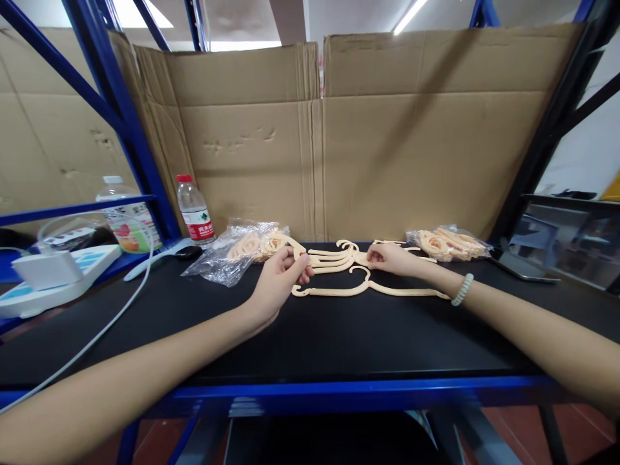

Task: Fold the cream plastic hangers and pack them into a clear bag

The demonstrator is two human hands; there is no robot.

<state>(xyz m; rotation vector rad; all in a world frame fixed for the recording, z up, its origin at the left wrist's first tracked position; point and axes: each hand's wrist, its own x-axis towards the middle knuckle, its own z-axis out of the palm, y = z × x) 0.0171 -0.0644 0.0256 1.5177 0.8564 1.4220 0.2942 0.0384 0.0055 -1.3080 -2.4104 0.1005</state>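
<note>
Several cream plastic clothes hangers (332, 265) lie close together on the black tabletop (378, 342). My left hand (278, 279) has its thumb and fingers closed on the left end of a hanger, at the left of the group. Around the middle of the same group, my right hand (394, 259) pinches a hanger near its centre; the fingers hide part of it. Whether both hands grip the same hanger I cannot tell. Nearest to me, another hanger (334, 292) lies flat, with its hook pointing away and its right end close to my right wrist.
Clear plastic bags of cream hangers lie at the back left (247, 248) and back right (448, 244). A red-capped water bottle (196, 213), a light-blue brush (159, 257) and a white power strip (97, 271) with a cable stand left. Cardboard (426, 142) walls the back.
</note>
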